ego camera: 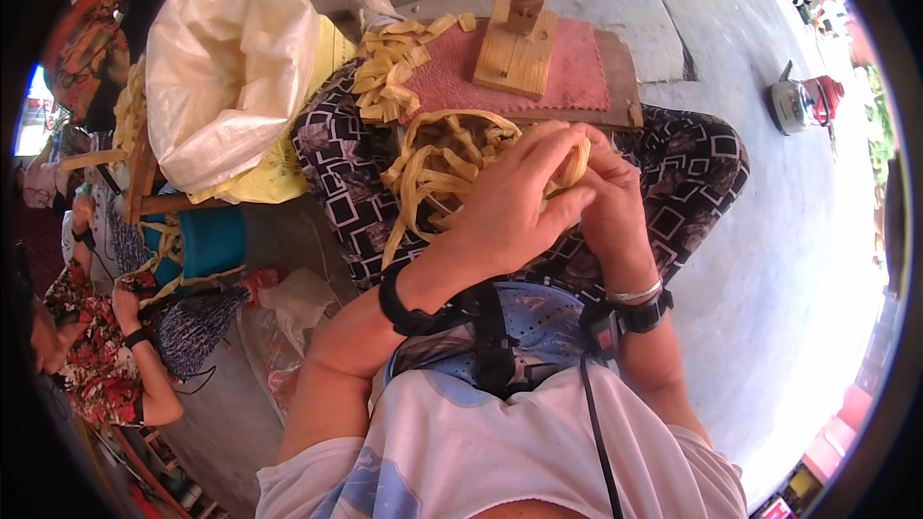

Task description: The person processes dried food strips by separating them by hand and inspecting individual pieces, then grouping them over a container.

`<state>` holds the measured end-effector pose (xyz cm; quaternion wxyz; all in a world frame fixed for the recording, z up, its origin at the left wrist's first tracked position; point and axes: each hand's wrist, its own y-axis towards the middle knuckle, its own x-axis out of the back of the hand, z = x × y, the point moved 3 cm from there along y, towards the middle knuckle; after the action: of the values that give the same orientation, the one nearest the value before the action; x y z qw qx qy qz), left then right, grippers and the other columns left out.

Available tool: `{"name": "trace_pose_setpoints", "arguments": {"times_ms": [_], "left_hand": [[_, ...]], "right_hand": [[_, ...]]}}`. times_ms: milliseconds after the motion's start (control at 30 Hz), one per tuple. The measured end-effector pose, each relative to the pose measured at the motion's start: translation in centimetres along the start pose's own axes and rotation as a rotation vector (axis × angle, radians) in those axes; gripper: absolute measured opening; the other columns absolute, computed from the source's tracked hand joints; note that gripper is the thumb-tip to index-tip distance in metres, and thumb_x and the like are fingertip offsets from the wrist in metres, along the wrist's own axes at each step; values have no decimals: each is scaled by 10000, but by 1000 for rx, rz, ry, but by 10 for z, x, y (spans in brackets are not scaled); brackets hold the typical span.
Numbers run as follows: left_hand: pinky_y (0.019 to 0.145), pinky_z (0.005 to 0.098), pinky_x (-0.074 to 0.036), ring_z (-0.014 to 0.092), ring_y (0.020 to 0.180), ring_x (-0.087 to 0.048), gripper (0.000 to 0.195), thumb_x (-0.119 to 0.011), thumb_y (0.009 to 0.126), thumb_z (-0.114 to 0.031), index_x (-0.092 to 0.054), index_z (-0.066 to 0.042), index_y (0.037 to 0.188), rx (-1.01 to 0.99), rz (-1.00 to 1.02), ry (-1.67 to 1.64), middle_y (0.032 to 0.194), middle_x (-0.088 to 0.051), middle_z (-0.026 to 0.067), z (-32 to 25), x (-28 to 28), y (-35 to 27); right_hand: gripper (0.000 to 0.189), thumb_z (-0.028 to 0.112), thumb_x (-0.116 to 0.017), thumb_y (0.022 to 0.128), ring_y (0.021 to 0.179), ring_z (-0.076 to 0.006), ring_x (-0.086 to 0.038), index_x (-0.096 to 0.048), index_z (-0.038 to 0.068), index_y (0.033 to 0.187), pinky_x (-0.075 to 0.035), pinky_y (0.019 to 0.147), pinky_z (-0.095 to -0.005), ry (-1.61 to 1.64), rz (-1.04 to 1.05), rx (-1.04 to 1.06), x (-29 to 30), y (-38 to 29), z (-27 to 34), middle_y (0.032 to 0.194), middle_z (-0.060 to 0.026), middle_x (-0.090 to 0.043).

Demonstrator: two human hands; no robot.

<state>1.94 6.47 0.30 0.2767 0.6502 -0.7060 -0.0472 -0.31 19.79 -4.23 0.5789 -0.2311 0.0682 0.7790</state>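
My left hand (505, 202) and my right hand (613, 194) meet above my lap, fingertips close together. Between them they hold a looped, pale yellow fibrous strip (576, 162), which looks like dried plant material. Beneath and left of my left hand lies a tangle of similar long strips (433, 173), partly hidden by that hand. Just beyond is a board with a red cloth (447, 83) on it. Short folded pieces of strip (389, 72) are heaped at the cloth's left end. A wooden block with an upright peg (515, 58) stands on the cloth.
A large white woven sack (231, 72) stands open at the left, by a wooden frame (140, 173). Below it is a blue bucket (213, 241) with strips over its rim. Another person (101, 346) sits at the far left, holding strips. A metal kettle (792, 107) stands on the floor at right.
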Motion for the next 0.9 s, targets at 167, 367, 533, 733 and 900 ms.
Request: {"name": "trace_pose_setpoints", "arguments": {"times_ms": [167, 367, 533, 733, 900], "left_hand": [[603, 386, -493, 248, 671, -636, 198, -578, 893, -116, -545, 2, 1049, 205, -74, 319, 767, -602, 135, 25, -3, 5], [511, 232, -365, 52, 575, -425, 267, -472, 1012, -215, -541, -28, 834, 904, 237, -778, 644, -482, -39, 6, -1, -46], [577, 349, -458, 240, 643, -599, 155, -564, 948, -163, -608, -14, 946, 356, 191, 222, 699, -559, 125, 18, 43, -43], [590, 402, -462, 384, 703, -593, 107, -580, 903, -128, -604, -27, 928, 183, 179, 430, 757, -598, 175, 11, 42, -25], [590, 366, -458, 322, 656, -586, 129, -571, 916, -133, -585, -14, 870, 288, 458, 215, 733, -587, 150, 5, 56, -9]], "right_hand": [[136, -55, -650, 799, 952, -117, -549, -680, -61, 932, -475, 811, -235, -682, -219, 478, -13, -6, 24, 1123, -38, -533], [112, -24, -683, 794, 919, -141, -583, -673, -31, 906, -481, 790, -247, -574, -383, 587, 17, -2, 27, 1163, -59, -562], [473, -17, -710, 737, 1119, -192, -555, -598, 32, 1194, -448, 948, -311, -655, -53, 270, 21, -6, 40, 1285, -101, -551], [416, 81, -736, 698, 1027, -330, -578, -630, 24, 1096, -437, 922, -373, -1406, 344, 679, -41, -5, 71, 1114, -153, -598], [146, 90, -687, 772, 779, -294, -588, -574, 54, 857, -458, 730, -395, -1480, 662, 515, -27, 8, 68, 779, -92, -587]]}}
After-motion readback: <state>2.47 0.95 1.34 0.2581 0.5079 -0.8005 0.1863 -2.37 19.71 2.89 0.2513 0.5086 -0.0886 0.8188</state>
